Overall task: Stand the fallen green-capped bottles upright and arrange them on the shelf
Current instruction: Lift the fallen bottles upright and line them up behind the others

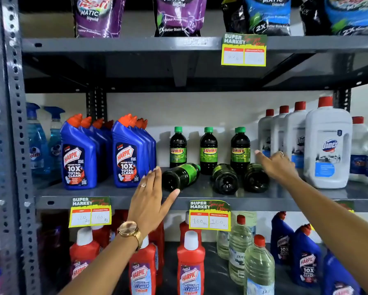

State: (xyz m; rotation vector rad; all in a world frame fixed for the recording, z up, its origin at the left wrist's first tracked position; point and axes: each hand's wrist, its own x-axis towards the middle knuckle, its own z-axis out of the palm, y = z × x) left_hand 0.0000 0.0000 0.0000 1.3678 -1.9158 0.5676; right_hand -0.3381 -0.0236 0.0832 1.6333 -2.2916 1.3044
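Three dark green-capped bottles stand upright at the back of the grey middle shelf: a left one, a middle one and a right one. In front of them three more lie fallen: one on its side, and two with their bases toward me. My left hand is open, fingers spread, just left of the first fallen bottle, thumb under its base. My right hand is open, reaching in beside the rightmost fallen bottle, not gripping anything.
Blue Harpic bottles stand left of the green-capped ones, white Domex jugs to the right. Detergent pouches fill the shelf above. Red cleaner bottles and clear bottles sit on the shelf below. Price tags hang on the shelf edges.
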